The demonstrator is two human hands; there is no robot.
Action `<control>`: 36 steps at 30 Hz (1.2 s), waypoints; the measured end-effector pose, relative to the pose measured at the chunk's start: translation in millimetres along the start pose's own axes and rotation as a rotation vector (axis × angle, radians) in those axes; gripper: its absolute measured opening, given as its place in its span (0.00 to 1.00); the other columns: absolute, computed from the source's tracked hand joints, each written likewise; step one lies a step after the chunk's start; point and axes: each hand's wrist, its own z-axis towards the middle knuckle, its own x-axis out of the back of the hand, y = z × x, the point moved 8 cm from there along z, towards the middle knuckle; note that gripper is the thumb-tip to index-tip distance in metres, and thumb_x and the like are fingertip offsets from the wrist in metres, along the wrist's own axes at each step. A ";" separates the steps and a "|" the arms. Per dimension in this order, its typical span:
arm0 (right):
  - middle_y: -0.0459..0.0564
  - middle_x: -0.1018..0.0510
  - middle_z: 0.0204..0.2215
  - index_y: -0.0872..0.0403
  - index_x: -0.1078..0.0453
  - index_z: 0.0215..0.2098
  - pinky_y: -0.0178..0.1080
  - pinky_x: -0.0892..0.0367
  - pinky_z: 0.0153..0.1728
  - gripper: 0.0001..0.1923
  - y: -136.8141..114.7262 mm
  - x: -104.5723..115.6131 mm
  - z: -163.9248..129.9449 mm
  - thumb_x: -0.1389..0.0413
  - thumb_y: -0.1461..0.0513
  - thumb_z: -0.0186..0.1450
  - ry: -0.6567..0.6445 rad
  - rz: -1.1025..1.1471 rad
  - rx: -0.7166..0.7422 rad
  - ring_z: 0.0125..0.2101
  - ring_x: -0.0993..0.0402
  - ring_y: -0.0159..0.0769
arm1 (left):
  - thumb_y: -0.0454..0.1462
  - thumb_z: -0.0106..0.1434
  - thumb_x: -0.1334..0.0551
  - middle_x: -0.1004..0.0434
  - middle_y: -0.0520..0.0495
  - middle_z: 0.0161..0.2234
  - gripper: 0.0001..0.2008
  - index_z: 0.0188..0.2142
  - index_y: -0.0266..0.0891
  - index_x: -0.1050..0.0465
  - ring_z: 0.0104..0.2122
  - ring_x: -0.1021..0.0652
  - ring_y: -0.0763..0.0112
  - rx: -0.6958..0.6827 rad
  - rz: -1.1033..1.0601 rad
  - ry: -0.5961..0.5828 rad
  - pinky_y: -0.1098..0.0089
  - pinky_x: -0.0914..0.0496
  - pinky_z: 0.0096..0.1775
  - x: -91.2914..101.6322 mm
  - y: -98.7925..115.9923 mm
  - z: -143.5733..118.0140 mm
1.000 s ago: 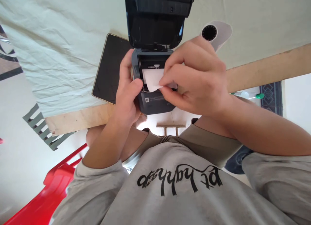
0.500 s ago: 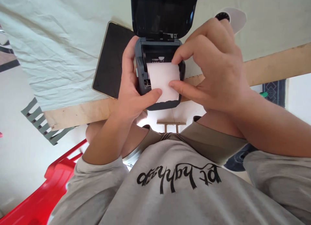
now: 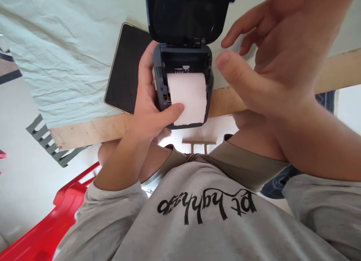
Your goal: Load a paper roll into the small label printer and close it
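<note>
**Paper roll seated, lid up**

Paper (image 3: 188, 99) lies in the printer (image 3: 182, 84) bay w/ its loose end drawn out toward the person, over the front lip. Printer sits at the counter (image 3: 84, 135) edge, part overhanging, lid (image 3: 186, 16) swung fully up and back.

Left hand (image 3: 150, 110) wraps the printer's left side, clamped on the body; thumb tip lies on the paper's lower left corner, pinning it flat. Right hand (image 3: 270, 61) is lifted clear to the right of the printer, fingers spread, holding nothing, thumb pointing in toward the bay but not touching.

Step, as I read it: roll is loaded and the tail fed out; hands at the point btw placing and closing. Next move prob calls for the free right hand to reach the lid top and press it down evenly, while the left keeps the tail straight and out past the slot so it isn't trapped crooked. Thumb must slip off before the lid meets it.

Around: dark tablet (image 3: 126, 69) flat on the pale cloth (image 3: 70, 46) just left of the printer, touching the left fingers or nearly; can't tell which. Red chair (image 3: 64, 212) lower left.
</note>
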 end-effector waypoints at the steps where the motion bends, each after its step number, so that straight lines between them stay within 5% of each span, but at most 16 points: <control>1: 0.46 0.30 0.57 0.53 0.46 0.63 0.43 0.30 0.46 0.33 -4.5 3.6 -0.2 0.48 0.46 0.65 0.060 0.001 0.074 0.44 0.26 0.34 | 0.49 0.42 0.25 0.34 0.48 0.59 0.51 0.64 0.60 0.45 0.51 0.23 0.55 0.012 0.010 0.007 0.59 0.21 0.45 0.9 0.7 -0.8; 4: 0.44 0.25 0.49 0.53 0.35 0.53 0.38 0.32 0.40 0.20 -19.4 6.4 -2.9 0.48 0.52 0.67 0.111 -0.042 0.296 0.43 0.26 0.31 | 0.49 0.42 0.25 0.32 0.47 0.55 0.49 0.63 0.59 0.42 0.53 0.25 0.55 0.048 0.055 0.057 0.58 0.23 0.50 5.7 0.4 -3.6; 9: 0.50 0.28 0.47 0.53 0.28 0.41 0.37 0.30 0.38 0.15 -28.0 -7.3 -6.2 0.43 0.51 0.64 -0.066 -0.117 0.481 0.44 0.30 0.32 | 0.57 0.39 0.25 0.33 0.49 0.54 0.55 0.65 0.60 0.46 0.57 0.27 0.52 0.040 0.054 0.104 0.55 0.23 0.51 10.0 -5.5 -3.4; 17: 0.48 0.33 0.56 0.51 0.35 0.53 0.30 0.30 0.34 0.22 -10.8 -26.0 -3.5 0.44 0.51 0.64 -0.175 0.157 0.248 0.52 0.31 0.31 | 0.57 0.34 0.23 0.37 0.51 0.60 0.57 0.63 0.63 0.44 0.61 0.30 0.50 0.025 -0.028 0.100 0.52 0.26 0.57 8.3 -4.5 -3.1; 20: 0.47 0.40 0.64 0.49 0.44 0.60 0.27 0.31 0.30 0.31 -2.5 -35.8 -0.9 0.41 0.53 0.62 -0.239 0.311 0.111 0.59 0.34 0.33 | 0.58 0.41 0.26 0.36 0.53 0.60 0.49 0.61 0.63 0.41 0.60 0.28 0.54 0.045 -0.084 0.130 0.52 0.27 0.59 4.9 -0.4 -2.1; 23: 0.49 0.35 0.59 0.49 0.46 0.60 0.27 0.30 0.34 0.35 3.2 -47.0 -0.5 0.39 0.49 0.60 -0.346 0.375 0.005 0.49 0.29 0.28 | 0.58 0.45 0.27 0.34 0.53 0.58 0.45 0.61 0.60 0.41 0.58 0.26 0.57 0.045 -0.118 0.104 0.51 0.26 0.55 -3.1 7.1 -1.2; 27: 0.48 0.31 0.47 0.53 0.46 0.60 0.27 0.31 0.34 0.36 2.2 -50.0 -0.4 0.40 0.48 0.61 -0.369 0.411 0.013 0.42 0.31 0.25 | 0.57 0.52 0.30 0.29 0.49 0.50 0.38 0.58 0.49 0.38 0.52 0.22 0.56 0.186 -0.096 0.172 0.47 0.27 0.55 -3.8 6.1 -6.2; 36: 0.52 0.32 0.53 0.57 0.45 0.58 0.35 0.28 0.45 0.37 0.7 -50.9 0.9 0.38 0.50 0.58 -0.316 0.414 0.178 0.46 0.32 0.30 | 0.55 0.49 0.28 0.26 0.49 0.48 0.33 0.52 0.50 0.32 0.47 0.21 0.58 0.191 -0.082 0.263 0.56 0.22 0.45 0.1 2.4 -9.7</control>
